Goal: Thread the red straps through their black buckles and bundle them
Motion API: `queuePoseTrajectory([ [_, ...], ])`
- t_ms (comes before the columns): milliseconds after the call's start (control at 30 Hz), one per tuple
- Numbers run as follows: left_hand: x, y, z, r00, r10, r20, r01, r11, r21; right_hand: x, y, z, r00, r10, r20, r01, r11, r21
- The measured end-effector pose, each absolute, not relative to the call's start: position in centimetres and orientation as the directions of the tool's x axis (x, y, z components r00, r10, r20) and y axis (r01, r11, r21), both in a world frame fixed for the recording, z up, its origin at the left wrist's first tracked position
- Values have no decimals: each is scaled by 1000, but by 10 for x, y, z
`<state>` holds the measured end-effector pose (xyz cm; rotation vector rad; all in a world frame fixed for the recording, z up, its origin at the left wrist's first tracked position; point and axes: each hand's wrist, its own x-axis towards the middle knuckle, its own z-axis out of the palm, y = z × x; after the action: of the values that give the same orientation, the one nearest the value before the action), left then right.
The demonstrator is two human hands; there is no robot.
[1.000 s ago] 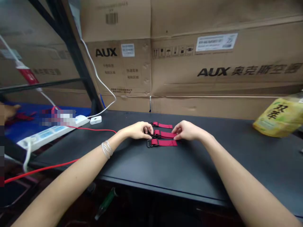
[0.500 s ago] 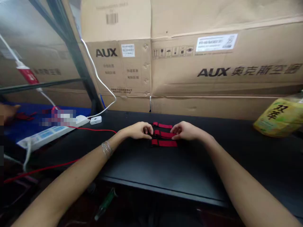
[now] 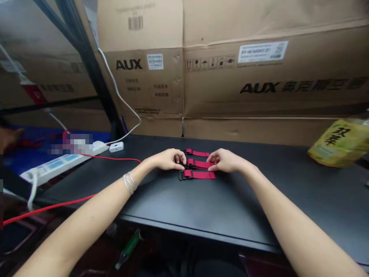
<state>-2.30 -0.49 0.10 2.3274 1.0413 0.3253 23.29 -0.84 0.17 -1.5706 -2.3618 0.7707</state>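
Three short red webbing straps with black buckles lie side by side on the black table. My left hand (image 3: pixel 173 159) pinches the black ring end of the middle strap (image 3: pixel 201 164). My right hand (image 3: pixel 223 160) has thumb and fingers closed on the right end of that same strap, so it is held at both ends. Just beyond it is the far strap (image 3: pixel 198 153), partly behind my fingers at either side. Nearest to me lies the front strap (image 3: pixel 203 175), flat, with its black D-ring (image 3: pixel 181 175) pointing left; neither hand grips it.
A white power strip (image 3: pixel 54 166) and a small white adapter (image 3: pixel 116 147) sit at left, with a red cable (image 3: pixel 115 158). A yellow pouch (image 3: pixel 336 144) stands at right. Cardboard boxes (image 3: pixel 213 88) wall the back. At far left, another person's hand (image 3: pixel 10 139) shows over blue material.
Both hands keep nearly the same place on the middle strap. The front strap's D-ring shows more clearly now. The straps have hardly shifted.
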Motion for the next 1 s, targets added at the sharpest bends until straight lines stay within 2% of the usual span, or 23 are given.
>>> queuePoseTrajectory([
  [567,-22,-6,2,659,752,-11,609,-525,595,230,-10,1,-444,892,-84,808,358,-467],
  [1000,-23,-4,1,673,740,-6,600,-540,590,228,-11,0,-448,889,-97,807,355,-471],
])
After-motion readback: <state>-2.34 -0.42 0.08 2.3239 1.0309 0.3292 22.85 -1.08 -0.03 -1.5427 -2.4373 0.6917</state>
